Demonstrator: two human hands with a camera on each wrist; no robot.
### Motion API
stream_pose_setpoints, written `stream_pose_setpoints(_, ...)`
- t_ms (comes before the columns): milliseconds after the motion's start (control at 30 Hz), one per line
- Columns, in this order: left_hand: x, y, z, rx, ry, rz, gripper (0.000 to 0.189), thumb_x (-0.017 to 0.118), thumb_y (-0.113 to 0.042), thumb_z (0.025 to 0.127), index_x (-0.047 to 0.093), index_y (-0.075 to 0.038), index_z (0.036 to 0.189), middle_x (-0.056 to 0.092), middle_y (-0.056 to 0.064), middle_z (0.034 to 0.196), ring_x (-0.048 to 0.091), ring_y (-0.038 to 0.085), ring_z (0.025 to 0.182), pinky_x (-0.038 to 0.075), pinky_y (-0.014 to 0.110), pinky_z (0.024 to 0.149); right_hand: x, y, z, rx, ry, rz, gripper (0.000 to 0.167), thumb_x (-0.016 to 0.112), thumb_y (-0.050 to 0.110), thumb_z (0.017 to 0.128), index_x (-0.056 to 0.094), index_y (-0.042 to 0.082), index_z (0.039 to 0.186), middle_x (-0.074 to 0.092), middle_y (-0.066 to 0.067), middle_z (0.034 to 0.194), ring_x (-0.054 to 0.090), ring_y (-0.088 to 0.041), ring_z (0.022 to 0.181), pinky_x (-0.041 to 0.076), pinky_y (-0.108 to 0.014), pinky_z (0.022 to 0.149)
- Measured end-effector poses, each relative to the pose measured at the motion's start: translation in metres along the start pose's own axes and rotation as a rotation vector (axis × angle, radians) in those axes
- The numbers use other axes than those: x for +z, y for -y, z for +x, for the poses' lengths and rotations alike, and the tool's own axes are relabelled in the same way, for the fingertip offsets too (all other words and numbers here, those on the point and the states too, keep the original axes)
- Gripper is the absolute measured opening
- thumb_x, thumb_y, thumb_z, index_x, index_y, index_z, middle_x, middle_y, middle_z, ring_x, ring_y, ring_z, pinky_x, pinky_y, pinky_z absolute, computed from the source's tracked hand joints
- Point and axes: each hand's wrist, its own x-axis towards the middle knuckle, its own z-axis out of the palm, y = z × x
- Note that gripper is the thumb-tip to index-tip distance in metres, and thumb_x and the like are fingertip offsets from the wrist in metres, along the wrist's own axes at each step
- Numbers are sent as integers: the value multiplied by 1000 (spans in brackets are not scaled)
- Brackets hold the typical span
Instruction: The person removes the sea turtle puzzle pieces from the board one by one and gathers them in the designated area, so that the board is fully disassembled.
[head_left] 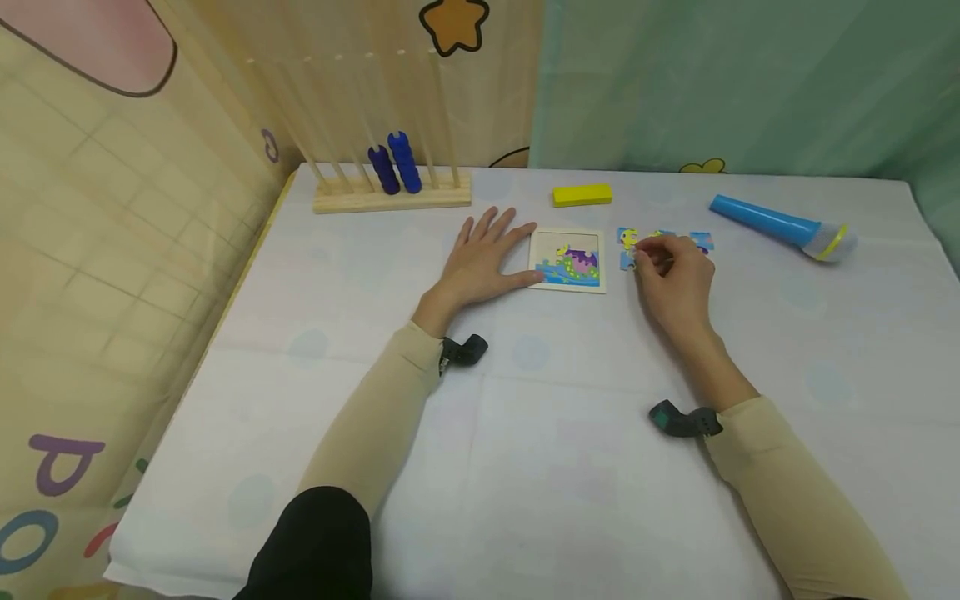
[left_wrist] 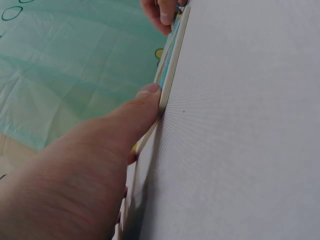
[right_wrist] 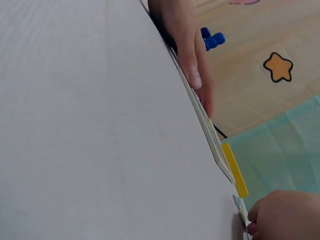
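Observation:
A small jigsaw puzzle tray (head_left: 567, 289) with a pale wooden rim lies on the table, partly filled with a colourful picture on blue. My left hand (head_left: 480, 262) lies spread at its left side, with thumb and index finger touching the rim. Several loose puzzle pieces (head_left: 701, 239) lie to the right of the tray. Over them, my right hand (head_left: 677, 275) has its thumb and index finger pinched together at a puzzle piece (head_left: 627, 262), which the fingers partly cover. In the right wrist view, the right hand (right_wrist: 285, 217) hides most of these pieces.
A wooden bead abacus (head_left: 392, 200) with blue beads stands at the back left. A yellow block (head_left: 582, 195) lies behind the tray. A blue toy microphone (head_left: 780, 227) lies at the back right. Patterned curtains (head_left: 712, 83) hang behind the white-covered table (head_left: 555, 467).

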Motion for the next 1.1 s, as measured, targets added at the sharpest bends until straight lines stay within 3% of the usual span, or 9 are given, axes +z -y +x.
stream_pose_setpoints(200,-1,1,-1,3,4,4,87,57,-72,96,27,-33,168,8,3,179,-3,28,166,-8,52,132,4,5,2,-35,-6,-22,21,62,10,105,72,-3,118,66,-21,107,57,-33,97,39,-37,89)
stream_pose_setpoints(533,0,2,-1,9,-10,0,86,55,-73,97,27,-33,168,10,3,179,-2,28,166,-7,52,133,39,37,9,-122,96,86,23,70,18,103,74,0,117,64,-17,102,57,-26,87,41,-25,76)
stream_pose_setpoints(733,3,-4,-1,16,-15,-4,86,56,-73,97,28,-33,168,11,3,179,-1,29,166,-5,53,133,46,46,6,-117,205,53,36,78,24,97,72,-3,120,59,-20,112,55,-30,94,41,-30,80)
stream_pose_setpoints(933,0,-3,-2,17,-25,13,86,55,-72,97,28,-33,168,11,4,179,0,30,166,-4,54,133,48,47,9,-143,226,50,41,84,23,92,70,-5,117,56,-21,112,55,-31,94,41,-32,81)
stream_pose_setpoints(1100,-1,0,-2,12,-19,27,86,56,-73,97,28,-33,168,11,4,179,0,30,166,-4,54,133,51,51,12,-100,267,44,44,83,24,93,66,-6,118,55,-22,112,54,-32,95,42,-34,83)
